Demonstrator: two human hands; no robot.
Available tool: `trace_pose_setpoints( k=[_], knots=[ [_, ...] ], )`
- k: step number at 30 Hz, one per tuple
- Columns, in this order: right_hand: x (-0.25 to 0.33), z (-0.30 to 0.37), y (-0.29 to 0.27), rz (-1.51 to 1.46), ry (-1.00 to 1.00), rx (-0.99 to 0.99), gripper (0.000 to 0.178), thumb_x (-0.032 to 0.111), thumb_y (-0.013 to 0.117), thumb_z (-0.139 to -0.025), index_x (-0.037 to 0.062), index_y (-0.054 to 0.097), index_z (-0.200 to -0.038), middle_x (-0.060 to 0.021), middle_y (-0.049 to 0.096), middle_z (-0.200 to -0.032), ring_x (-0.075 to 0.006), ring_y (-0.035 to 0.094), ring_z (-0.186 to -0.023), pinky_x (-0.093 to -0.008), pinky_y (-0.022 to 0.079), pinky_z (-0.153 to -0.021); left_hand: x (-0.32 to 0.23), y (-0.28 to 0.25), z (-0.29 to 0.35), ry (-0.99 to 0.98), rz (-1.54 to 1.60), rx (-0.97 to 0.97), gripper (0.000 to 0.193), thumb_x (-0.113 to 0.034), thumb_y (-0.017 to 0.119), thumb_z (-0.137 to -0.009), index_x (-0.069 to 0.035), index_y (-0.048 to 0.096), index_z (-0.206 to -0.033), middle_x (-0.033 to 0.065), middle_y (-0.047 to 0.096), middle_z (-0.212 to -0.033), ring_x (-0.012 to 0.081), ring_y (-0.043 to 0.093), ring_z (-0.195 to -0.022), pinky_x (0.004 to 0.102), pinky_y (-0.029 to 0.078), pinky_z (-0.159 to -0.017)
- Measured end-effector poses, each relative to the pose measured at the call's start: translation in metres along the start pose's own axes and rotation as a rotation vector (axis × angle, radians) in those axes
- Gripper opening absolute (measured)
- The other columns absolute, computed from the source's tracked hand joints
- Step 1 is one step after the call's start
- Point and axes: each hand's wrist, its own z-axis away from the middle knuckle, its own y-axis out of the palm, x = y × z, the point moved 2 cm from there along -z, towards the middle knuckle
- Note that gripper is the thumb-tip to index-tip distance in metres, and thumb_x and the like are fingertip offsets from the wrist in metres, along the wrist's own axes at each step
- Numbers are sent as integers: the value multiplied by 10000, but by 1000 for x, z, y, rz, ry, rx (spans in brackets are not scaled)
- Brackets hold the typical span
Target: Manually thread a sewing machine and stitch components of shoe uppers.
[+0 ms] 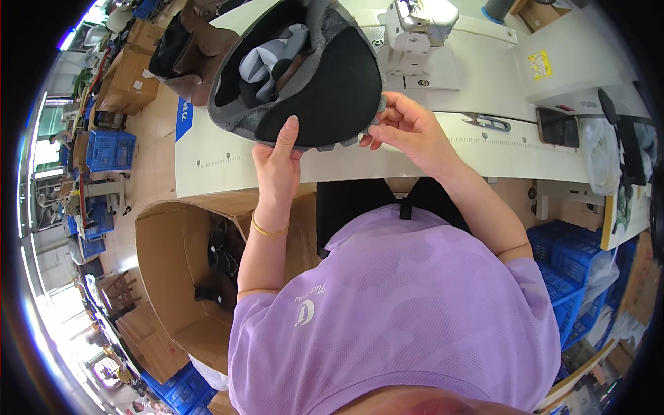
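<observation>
A black-and-grey sewn fabric piece [330, 97], shaped like a boot upper with a fuzzy grey lining and edge, is held over the front of the sewing table. Its opening faces up, and light grey cloth [259, 63] shows inside. My left hand [278, 160] grips the near edge, thumb on top and fingers mostly hidden beneath. At the piece's right corner, my right hand [409, 130] pinches the notched edge between thumb and fingers. Just beyond stands a white sewing machine head [415, 34]; the piece is apart from its needle area.
Brown and black boot uppers [200, 59] lie at the table's far left. Thread snips [490, 123] and a dark phone [557, 128] rest on the right. An open cardboard box [173, 277] with dark pieces stands below left. Blue crates [564, 263] are stacked lower right.
</observation>
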Motion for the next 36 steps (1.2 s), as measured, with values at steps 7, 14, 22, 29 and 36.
trace_pose_setpoints(
  k=[7, 14, 22, 29, 36],
  knots=[
    [3, -1, -4, 17, -58, -9, 417, 65, 591, -973, 7, 474, -1369, -67, 661, -1074, -166, 673, -931, -306, 548, -818, 6, 6, 4, 35, 26, 52, 284, -131, 635, -968, 1, 590, -1216, 114, 676, -1135, 213, 699, -952, 327, 607, -728],
    [8, -3, -5, 9, -91, -28, 396, 94, 603, -974, -1, 502, -1345, -71, 662, -1081, -164, 673, -928, -297, 546, -804, 8, 13, 5, 45, 16, 12, 373, -131, 615, -980, 3, 516, -1314, 129, 623, -1237, 227, 657, -1062, 362, 584, -823],
    [23, -15, 4, 35, -123, 60, 228, 152, 535, -1019, -1, 594, -1176, -87, 702, -1020, -135, 666, -882, -270, 534, -725, -20, 15, -8, -139, 382, -56, 239, -87, 553, -964, 24, 592, -1172, 154, 664, -1124, 234, 664, -959, 317, 575, -755],
    [30, -13, 38, 276, -240, 14, 176, 118, 538, -1005, 36, 623, -1136, -42, 709, -1008, -105, 646, -825, -238, 503, -680, -103, 7, -30, -298, 1202, 159, 256, 7, 506, -937, 163, 490, -1139, 230, 661, -1036, 239, 682, -905, 286, 619, -737],
    [28, -12, 44, 363, -222, 98, 156, 110, 574, -982, 28, 648, -1092, -35, 713, -943, -96, 644, -782, -229, 501, -673, -121, 23, -17, -342, 1359, 199, 293, -18, 500, -946, 157, 413, -1164, 212, 672, -995, 230, 709, -861, 270, 632, -705]
  ],
)
